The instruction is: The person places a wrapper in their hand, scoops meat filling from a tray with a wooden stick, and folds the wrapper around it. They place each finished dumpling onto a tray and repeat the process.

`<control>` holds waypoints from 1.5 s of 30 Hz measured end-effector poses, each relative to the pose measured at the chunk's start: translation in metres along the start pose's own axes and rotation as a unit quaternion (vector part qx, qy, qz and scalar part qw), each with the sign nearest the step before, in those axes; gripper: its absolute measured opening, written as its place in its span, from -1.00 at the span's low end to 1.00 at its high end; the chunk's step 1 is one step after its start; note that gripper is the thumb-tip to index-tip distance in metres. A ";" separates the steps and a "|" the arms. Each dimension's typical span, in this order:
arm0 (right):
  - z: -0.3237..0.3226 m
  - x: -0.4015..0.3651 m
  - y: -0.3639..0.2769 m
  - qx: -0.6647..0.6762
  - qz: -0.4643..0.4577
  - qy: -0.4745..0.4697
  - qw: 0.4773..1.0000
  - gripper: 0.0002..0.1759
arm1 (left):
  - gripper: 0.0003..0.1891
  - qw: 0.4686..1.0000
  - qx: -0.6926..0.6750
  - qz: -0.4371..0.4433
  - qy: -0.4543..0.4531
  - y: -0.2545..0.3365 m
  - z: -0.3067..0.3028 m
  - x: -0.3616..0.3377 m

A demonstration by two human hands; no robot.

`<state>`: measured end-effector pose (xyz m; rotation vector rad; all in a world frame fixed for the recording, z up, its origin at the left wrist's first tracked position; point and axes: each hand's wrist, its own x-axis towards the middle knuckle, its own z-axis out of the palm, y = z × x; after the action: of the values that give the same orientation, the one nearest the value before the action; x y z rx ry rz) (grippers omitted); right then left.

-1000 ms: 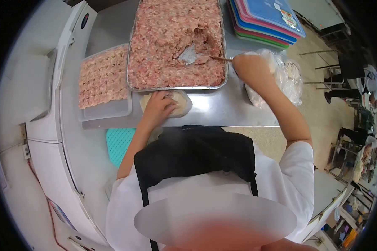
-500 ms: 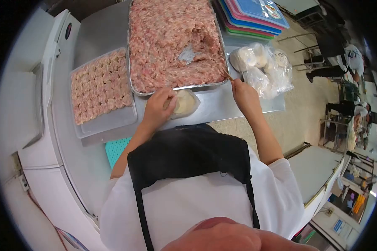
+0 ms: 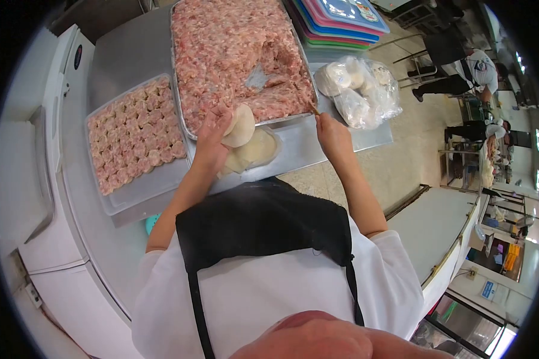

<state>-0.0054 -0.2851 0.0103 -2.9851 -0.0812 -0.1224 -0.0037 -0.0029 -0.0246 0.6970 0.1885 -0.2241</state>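
Observation:
My left hand [image 3: 212,139] pinches a round, pale dough wrapper [image 3: 243,125] just over the front edge of the metal tray. Beneath it a stack of more wrappers [image 3: 263,149] lies partly in clear plastic on the table edge. In my right hand [image 3: 334,136] is a thin tool with a brownish handle [image 3: 312,108], held at the tray's front right corner; its working end is hard to make out. Pink minced meat [image 3: 221,54] fills the metal tray [image 3: 281,121], with a scooped hollow showing the bottom.
Left of the meat, rows of filled dumplings [image 3: 136,134] sit in a plastic tray [image 3: 139,198]. To the right are a clear bag of white rounds [image 3: 365,96] and stacked coloured lids [image 3: 347,27]. A white appliance [image 3: 54,227] stands at left. Other people [image 3: 479,72] work farther off.
My left hand has lifted one wrapper from the stack and moved up and left towards the meat tray. My right hand keeps the tool at the tray's corner. The whole view has shifted slightly.

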 end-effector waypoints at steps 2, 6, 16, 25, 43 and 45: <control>-0.001 0.000 -0.005 0.023 0.001 0.011 1.000 -0.74 | -0.67 0.999 -0.042 -0.018 -0.010 0.003 -0.003 0.001; 0.010 -0.003 -0.034 0.084 -0.086 -0.020 0.993 -0.75 | -0.65 0.983 -0.177 -0.050 -0.015 0.026 0.011 -0.005; -0.038 0.093 -0.009 -0.068 -0.165 -0.019 0.984 -0.77 | -0.61 0.988 -0.063 0.094 0.106 0.057 -0.019 -0.024; 0.020 0.091 -0.046 -0.084 -0.340 -0.006 0.937 -0.81 | -0.67 0.967 -0.001 0.193 0.166 0.070 0.007 -0.015; -0.015 0.061 -0.055 0.349 -0.224 -0.044 0.909 -0.71 | -0.44 0.964 -0.248 0.090 0.041 0.023 0.091 0.048; -0.017 0.059 -0.053 0.291 -0.240 -0.038 0.925 -0.68 | -0.39 0.963 -0.251 0.063 0.075 0.029 0.095 0.048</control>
<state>0.0492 -0.2328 0.0400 -2.3169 -0.7214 -0.0262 0.0593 -0.0500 0.0524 0.2191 0.3298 0.0035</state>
